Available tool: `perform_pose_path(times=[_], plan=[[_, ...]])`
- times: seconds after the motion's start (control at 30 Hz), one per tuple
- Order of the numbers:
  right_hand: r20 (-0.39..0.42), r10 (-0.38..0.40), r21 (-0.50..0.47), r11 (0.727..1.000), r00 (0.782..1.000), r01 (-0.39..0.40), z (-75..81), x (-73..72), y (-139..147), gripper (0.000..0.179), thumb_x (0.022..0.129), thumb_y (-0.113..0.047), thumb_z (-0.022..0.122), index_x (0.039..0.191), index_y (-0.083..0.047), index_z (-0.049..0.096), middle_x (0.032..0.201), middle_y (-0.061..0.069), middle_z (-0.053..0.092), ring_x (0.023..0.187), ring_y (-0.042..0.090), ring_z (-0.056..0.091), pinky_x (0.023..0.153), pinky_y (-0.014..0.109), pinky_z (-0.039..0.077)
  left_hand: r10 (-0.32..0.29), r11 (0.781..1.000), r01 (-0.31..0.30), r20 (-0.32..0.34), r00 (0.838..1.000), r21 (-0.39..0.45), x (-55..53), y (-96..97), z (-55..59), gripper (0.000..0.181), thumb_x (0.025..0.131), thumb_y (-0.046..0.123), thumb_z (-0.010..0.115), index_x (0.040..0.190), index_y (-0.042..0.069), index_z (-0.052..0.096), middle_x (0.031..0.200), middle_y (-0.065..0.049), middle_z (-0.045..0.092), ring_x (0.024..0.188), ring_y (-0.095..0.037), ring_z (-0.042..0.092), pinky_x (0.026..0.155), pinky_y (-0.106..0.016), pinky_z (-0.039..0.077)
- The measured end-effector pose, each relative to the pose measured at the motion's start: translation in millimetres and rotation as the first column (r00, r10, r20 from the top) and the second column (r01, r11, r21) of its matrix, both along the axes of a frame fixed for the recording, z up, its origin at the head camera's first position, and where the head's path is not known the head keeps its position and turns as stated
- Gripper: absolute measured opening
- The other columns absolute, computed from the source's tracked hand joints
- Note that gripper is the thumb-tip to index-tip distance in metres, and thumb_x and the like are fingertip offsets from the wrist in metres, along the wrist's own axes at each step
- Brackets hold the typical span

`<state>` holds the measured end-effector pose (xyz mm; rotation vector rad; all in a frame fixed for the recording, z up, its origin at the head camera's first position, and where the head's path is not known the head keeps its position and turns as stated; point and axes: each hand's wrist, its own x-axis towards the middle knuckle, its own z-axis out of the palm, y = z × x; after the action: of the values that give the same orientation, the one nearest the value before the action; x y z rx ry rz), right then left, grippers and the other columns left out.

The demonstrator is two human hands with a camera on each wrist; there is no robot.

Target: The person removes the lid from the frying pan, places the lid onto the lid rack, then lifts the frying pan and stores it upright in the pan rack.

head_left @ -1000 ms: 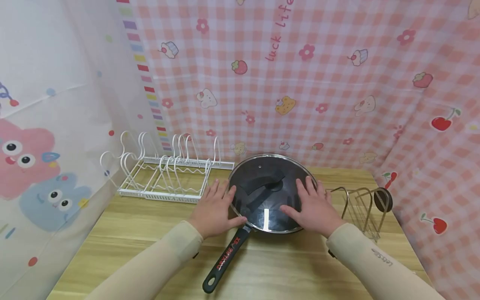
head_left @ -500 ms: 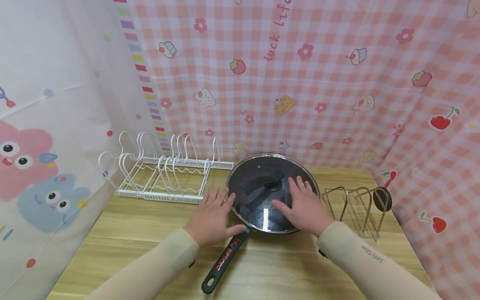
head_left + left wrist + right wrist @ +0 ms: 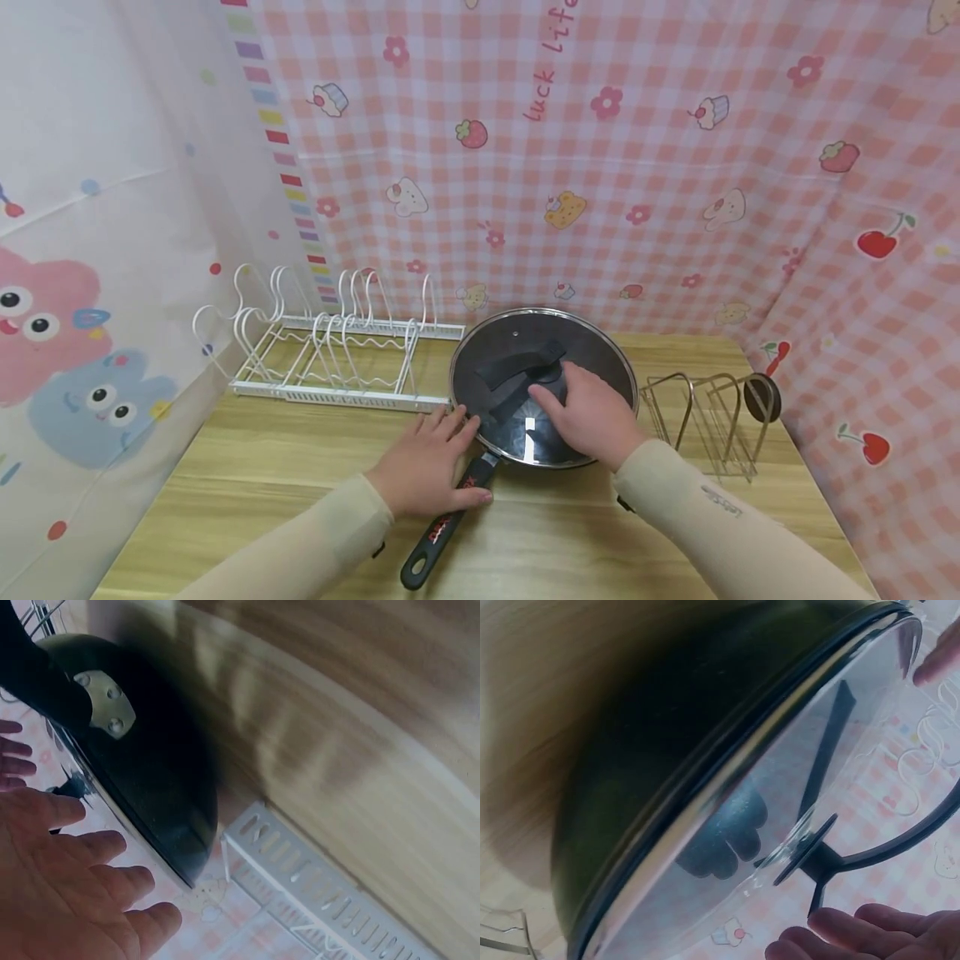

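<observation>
A dark frying pan [image 3: 165,772] stands on the table, covered by a glass lid [image 3: 592,337] with a metal rim. On the lid sits a curved black handle [image 3: 517,365]. My right hand [image 3: 596,417] is over the lid's right part, fingers beside that handle; in the right wrist view a gap shows between the fingers and the lid handle [image 3: 911,838]. With fingers spread, my left hand [image 3: 427,467] hovers by the pan's near left edge, above the black pan handle [image 3: 423,562], partly hiding it. Neither hand grips anything.
A white wire rack [image 3: 337,398] with upright loops stands left of the pan. To the right is a smaller gold-coloured wire rack [image 3: 686,417] with a dark round piece [image 3: 762,397] at its end. A pink checked cloth [image 3: 465,192] hangs behind the wooden table [image 3: 300,467].
My right hand has moved left from the lid's right edge toward its handle. My left hand has come slightly nearer me, over the pan handle. The pan has stayed put.
</observation>
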<state>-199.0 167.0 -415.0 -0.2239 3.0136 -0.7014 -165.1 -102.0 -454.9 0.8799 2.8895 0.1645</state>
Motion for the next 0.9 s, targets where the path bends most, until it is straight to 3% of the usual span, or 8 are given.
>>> perform_pose_path(times=[0.33,0.67,0.73,0.8,0.83,0.9], plan=[[0.067,-0.032,-0.056,0.998,0.997,0.035,7.9,-4.4,-18,0.087,0.105,-0.068,0.041,0.154,0.004,0.046,0.153,0.024,0.055,0.141,0.043,0.055,0.116,0.059,0.044,-0.011,1.000,0.010,0.049,0.999,0.013,5.8,5.1,-4.8,0.105,0.087,0.079,0.063,0.163,0.011,0.038,0.171,-0.020,0.029,0.158,-0.047,0.028,0.124,-0.065,0.031],[0.200,-0.086,-0.192,0.973,0.976,0.126,8.9,-17.7,-34,0.081,0.106,-0.068,0.039,0.143,0.001,0.060,0.129,0.017,0.071,0.112,0.031,0.070,0.100,0.053,0.055,0.010,1.000,-0.012,0.049,0.999,0.028,7.7,8.0,-6.2,0.098,0.089,0.070,0.066,0.163,0.013,0.039,0.172,-0.020,0.029,0.157,-0.047,0.030,0.123,-0.065,0.032],[0.257,-0.103,-0.285,0.942,0.961,0.177,9.8,-20.3,-37,0.076,0.106,-0.065,0.043,0.138,0.002,0.062,0.120,0.016,0.073,0.101,0.028,0.070,0.093,0.048,0.058,0.016,0.999,-0.018,0.043,0.999,0.030,8.5,8.2,-6.1,0.097,0.089,0.070,0.066,0.163,0.013,0.039,0.171,-0.020,0.029,0.156,-0.047,0.031,0.123,-0.065,0.033],[0.324,-0.112,-0.401,0.883,0.939,0.243,9.2,-22.4,-40,0.070,0.106,-0.060,0.048,0.134,0.002,0.063,0.115,0.016,0.074,0.092,0.024,0.070,0.085,0.041,0.060,0.020,0.999,-0.022,0.040,0.999,0.033,9.8,8.2,-5.8,0.096,0.089,0.069,0.067,0.162,0.012,0.040,0.171,-0.020,0.030,0.156,-0.047,0.032,0.123,-0.065,0.033],[0.358,-0.109,-0.466,0.840,0.927,0.278,7.9,-23.7,-42,0.067,0.107,-0.058,0.050,0.132,0.003,0.063,0.114,0.016,0.074,0.088,0.022,0.069,0.081,0.037,0.061,0.021,0.999,-0.022,0.037,0.999,0.034,10.9,8.1,-5.6,0.096,0.089,0.069,0.067,0.162,0.012,0.041,0.170,-0.021,0.031,0.155,-0.048,0.033,0.123,-0.065,0.033],[0.441,-0.082,-0.596,0.718,0.894,0.360,5.6,-26.3,-45,0.062,0.107,-0.052,0.054,0.132,0.005,0.060,0.117,0.019,0.074,0.084,0.020,0.069,0.076,0.032,0.062,0.021,0.999,-0.023,0.033,0.999,0.041,13.3,8.0,-4.7,0.095,0.090,0.068,0.067,0.161,0.011,0.042,0.170,-0.021,0.032,0.154,-0.048,0.034,0.122,-0.065,0.034]])
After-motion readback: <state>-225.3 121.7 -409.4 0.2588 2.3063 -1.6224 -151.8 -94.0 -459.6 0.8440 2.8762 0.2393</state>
